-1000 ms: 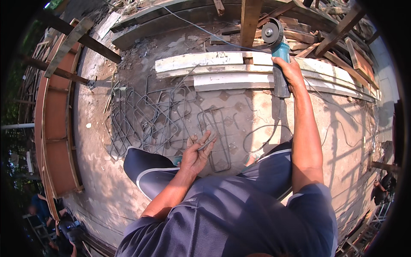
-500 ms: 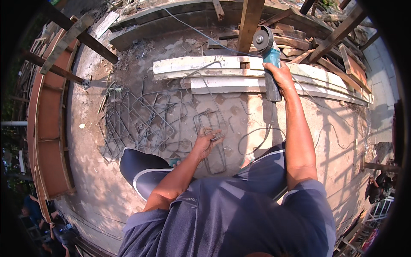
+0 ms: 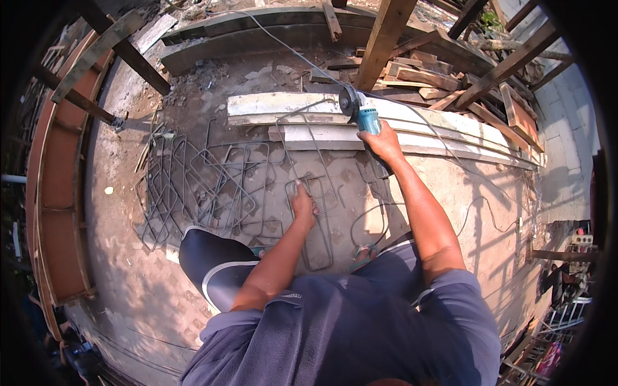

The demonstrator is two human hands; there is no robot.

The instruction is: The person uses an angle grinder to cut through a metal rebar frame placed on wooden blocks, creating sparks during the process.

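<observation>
The left hand (image 3: 303, 204) has its grip closed, thumb and fingers pinching the near part of a bent metal rod frame (image 3: 287, 151). The frame lies ahead of this grip, with its long axis going away from the body toward the white beams (image 3: 347, 133); the left hand is the nearer one. Under it, a narrow rectangular loop (image 3: 329, 241) rests on the dusty ground (image 3: 489, 264). To the left is a tangle of similar loops (image 3: 193, 177), thin, grey, with rounded corners. Farther and to the right, the right hand (image 3: 381, 143) is wrapped around a teal and dark angle grinder (image 3: 369, 121). Its round disc (image 3: 347, 101) is just beside the frame's far end; whether they touch, I cannot tell. Beyond the beams, flat-faced and stained, rough brown timber pieces (image 3: 425, 77) lie heaped.
</observation>
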